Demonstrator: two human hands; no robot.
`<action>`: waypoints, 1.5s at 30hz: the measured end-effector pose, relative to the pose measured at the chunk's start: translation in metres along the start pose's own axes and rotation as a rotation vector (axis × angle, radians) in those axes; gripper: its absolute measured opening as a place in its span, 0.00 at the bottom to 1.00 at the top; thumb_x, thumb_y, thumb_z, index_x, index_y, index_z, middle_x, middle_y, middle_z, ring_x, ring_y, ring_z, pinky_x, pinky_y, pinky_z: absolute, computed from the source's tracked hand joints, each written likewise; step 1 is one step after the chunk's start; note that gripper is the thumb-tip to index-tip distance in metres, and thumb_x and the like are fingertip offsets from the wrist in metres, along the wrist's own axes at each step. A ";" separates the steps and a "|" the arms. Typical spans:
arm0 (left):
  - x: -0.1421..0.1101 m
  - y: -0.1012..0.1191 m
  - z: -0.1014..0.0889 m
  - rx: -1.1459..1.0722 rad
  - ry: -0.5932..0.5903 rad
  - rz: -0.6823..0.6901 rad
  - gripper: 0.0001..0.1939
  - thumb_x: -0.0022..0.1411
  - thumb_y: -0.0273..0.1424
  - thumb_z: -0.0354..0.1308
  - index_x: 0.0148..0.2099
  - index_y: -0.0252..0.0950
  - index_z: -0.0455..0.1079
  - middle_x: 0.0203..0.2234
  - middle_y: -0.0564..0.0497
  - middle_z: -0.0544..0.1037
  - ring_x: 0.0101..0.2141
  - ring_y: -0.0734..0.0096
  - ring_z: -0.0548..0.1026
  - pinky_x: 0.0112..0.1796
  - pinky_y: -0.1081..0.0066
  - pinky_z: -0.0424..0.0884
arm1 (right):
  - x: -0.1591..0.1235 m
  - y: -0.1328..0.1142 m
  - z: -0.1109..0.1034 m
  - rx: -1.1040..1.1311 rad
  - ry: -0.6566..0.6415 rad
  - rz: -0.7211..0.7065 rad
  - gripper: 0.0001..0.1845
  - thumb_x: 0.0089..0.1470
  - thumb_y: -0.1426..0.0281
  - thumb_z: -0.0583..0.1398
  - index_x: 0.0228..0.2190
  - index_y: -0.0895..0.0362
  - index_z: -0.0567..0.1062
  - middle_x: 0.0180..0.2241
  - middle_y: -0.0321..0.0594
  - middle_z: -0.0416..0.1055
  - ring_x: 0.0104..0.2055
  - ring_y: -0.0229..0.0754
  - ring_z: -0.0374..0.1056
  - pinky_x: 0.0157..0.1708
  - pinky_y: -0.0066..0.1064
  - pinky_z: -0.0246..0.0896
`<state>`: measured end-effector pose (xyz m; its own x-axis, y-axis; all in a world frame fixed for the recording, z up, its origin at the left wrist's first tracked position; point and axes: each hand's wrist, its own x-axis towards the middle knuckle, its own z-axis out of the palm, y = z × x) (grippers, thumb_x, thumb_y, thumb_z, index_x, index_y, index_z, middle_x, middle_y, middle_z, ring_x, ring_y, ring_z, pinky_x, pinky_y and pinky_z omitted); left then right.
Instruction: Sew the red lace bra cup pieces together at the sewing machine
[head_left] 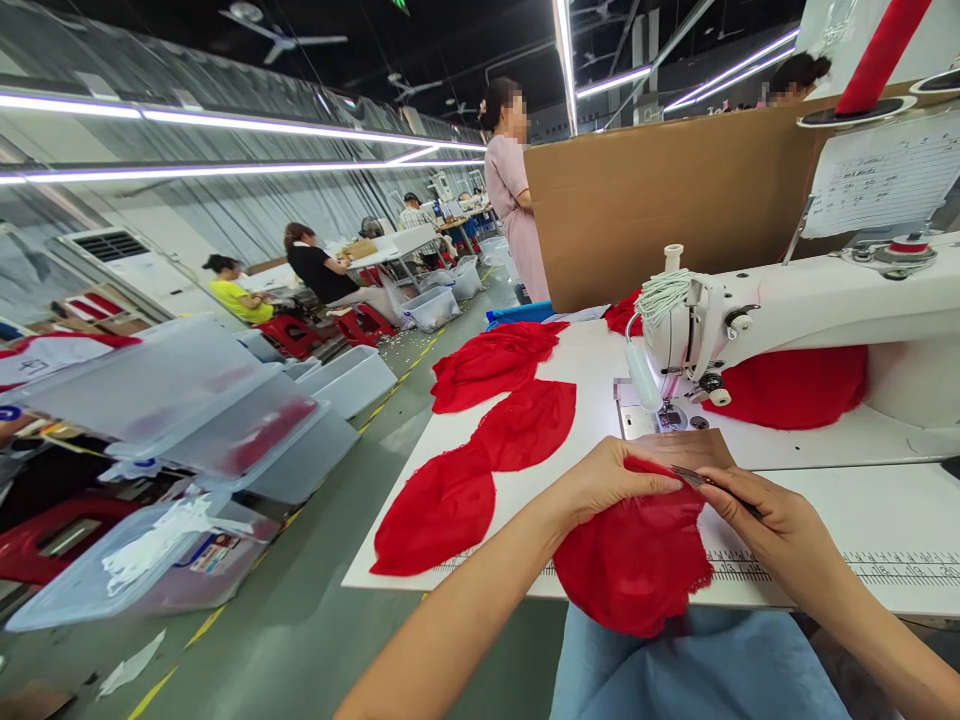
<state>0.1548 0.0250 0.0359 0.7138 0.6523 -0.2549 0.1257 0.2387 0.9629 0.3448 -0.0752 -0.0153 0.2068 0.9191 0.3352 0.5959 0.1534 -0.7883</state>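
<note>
My left hand (619, 478) is closed on the top edge of a red fabric piece (637, 570), pinching it between thumb and fingers. The rest of the cloth hangs over the table's front edge above my lap. Closed around small thread snips (688, 476), my right hand (765, 520) brings their metal tip against the fabric beside my left thumb. Just beyond both hands is the needle area of a white sewing machine (780, 305), with a flat brown piece (701, 446) lying in front of it.
More red fabric pieces (435, 510) lie left on the white table (409, 440), and another red piece (795, 388) is under the machine arm. A printed ruler (840, 568) follows the front edge. Cardboard (667, 200) stands behind. Plastic bins (195, 400) and seated people are further left.
</note>
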 end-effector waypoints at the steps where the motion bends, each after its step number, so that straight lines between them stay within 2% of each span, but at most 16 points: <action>1: 0.000 0.000 0.000 -0.004 0.003 0.008 0.19 0.40 0.42 0.77 0.29 0.34 0.82 0.24 0.51 0.79 0.29 0.71 0.73 0.36 0.71 0.69 | 0.000 0.000 -0.001 0.000 -0.022 0.002 0.25 0.58 0.46 0.58 0.39 0.49 0.85 0.40 0.42 0.83 0.42 0.54 0.79 0.40 0.42 0.75; 4: 0.001 0.000 -0.001 0.014 0.006 0.032 0.16 0.40 0.40 0.76 0.29 0.34 0.82 0.25 0.50 0.80 0.31 0.69 0.74 0.38 0.71 0.70 | -0.001 -0.001 -0.003 -0.012 -0.065 -0.001 0.25 0.59 0.45 0.57 0.40 0.49 0.84 0.39 0.42 0.83 0.41 0.54 0.79 0.37 0.41 0.75; 9: 0.001 0.000 -0.001 0.036 0.014 0.023 0.16 0.42 0.39 0.75 0.30 0.33 0.83 0.26 0.49 0.81 0.32 0.67 0.76 0.37 0.70 0.71 | -0.002 -0.001 -0.004 -0.054 -0.038 -0.019 0.26 0.60 0.44 0.55 0.38 0.49 0.83 0.37 0.42 0.82 0.39 0.53 0.79 0.33 0.40 0.74; 15: -0.001 0.004 0.004 0.031 -0.043 0.039 0.16 0.40 0.40 0.76 0.26 0.33 0.81 0.23 0.52 0.78 0.32 0.66 0.75 0.41 0.69 0.71 | 0.001 -0.003 -0.001 -0.070 -0.047 -0.043 0.26 0.59 0.44 0.56 0.39 0.49 0.84 0.36 0.43 0.83 0.38 0.53 0.79 0.36 0.40 0.74; 19: -0.001 0.005 0.006 0.009 -0.084 0.061 0.14 0.43 0.38 0.75 0.29 0.34 0.82 0.25 0.52 0.79 0.34 0.68 0.75 0.44 0.69 0.71 | 0.004 -0.009 0.003 -0.016 -0.015 -0.036 0.26 0.59 0.44 0.57 0.38 0.49 0.85 0.38 0.43 0.83 0.40 0.54 0.79 0.38 0.41 0.76; 24: -0.002 0.004 0.003 0.070 -0.058 0.061 0.10 0.47 0.36 0.73 0.29 0.34 0.82 0.27 0.50 0.81 0.35 0.64 0.77 0.45 0.67 0.72 | 0.003 -0.009 0.000 0.084 -0.036 0.021 0.25 0.58 0.44 0.58 0.37 0.48 0.85 0.39 0.42 0.83 0.42 0.56 0.80 0.39 0.41 0.77; 27: -0.002 0.005 0.001 0.063 -0.042 0.059 0.08 0.48 0.34 0.72 0.29 0.34 0.82 0.26 0.51 0.80 0.34 0.67 0.76 0.43 0.68 0.72 | 0.000 -0.002 -0.005 0.053 -0.061 0.011 0.26 0.57 0.44 0.59 0.39 0.50 0.85 0.42 0.44 0.83 0.44 0.57 0.79 0.42 0.43 0.77; 30: -0.002 0.007 0.003 0.059 -0.049 0.052 0.06 0.48 0.31 0.70 0.28 0.34 0.81 0.23 0.52 0.79 0.32 0.69 0.75 0.43 0.69 0.72 | -0.002 0.001 -0.008 -0.015 -0.060 -0.024 0.26 0.58 0.44 0.58 0.40 0.50 0.84 0.41 0.44 0.83 0.42 0.55 0.79 0.39 0.42 0.76; 36: -0.001 0.010 0.010 0.064 -0.115 0.082 0.06 0.47 0.31 0.71 0.28 0.33 0.81 0.25 0.52 0.80 0.42 0.60 0.78 0.51 0.65 0.72 | 0.002 -0.005 -0.001 -0.042 -0.053 -0.071 0.27 0.60 0.44 0.56 0.41 0.50 0.84 0.39 0.44 0.83 0.42 0.53 0.79 0.40 0.41 0.77; 42: -0.003 0.011 0.007 0.120 -0.141 0.088 0.06 0.51 0.29 0.68 0.33 0.33 0.82 0.34 0.51 0.84 0.45 0.61 0.78 0.54 0.66 0.71 | 0.003 -0.009 0.005 0.029 -0.013 -0.053 0.27 0.61 0.45 0.56 0.38 0.50 0.85 0.40 0.44 0.83 0.42 0.54 0.80 0.39 0.41 0.78; 45: -0.003 0.011 0.005 0.122 -0.135 0.072 0.06 0.51 0.29 0.68 0.33 0.33 0.82 0.33 0.51 0.84 0.45 0.61 0.79 0.53 0.66 0.71 | 0.002 -0.007 0.004 0.031 -0.024 -0.055 0.27 0.60 0.45 0.57 0.39 0.51 0.85 0.41 0.45 0.83 0.43 0.55 0.80 0.40 0.41 0.78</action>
<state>0.1577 0.0218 0.0477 0.8088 0.5602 -0.1788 0.1476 0.1009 0.9839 0.3376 -0.0726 -0.0110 0.1556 0.9173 0.3665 0.5818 0.2147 -0.7845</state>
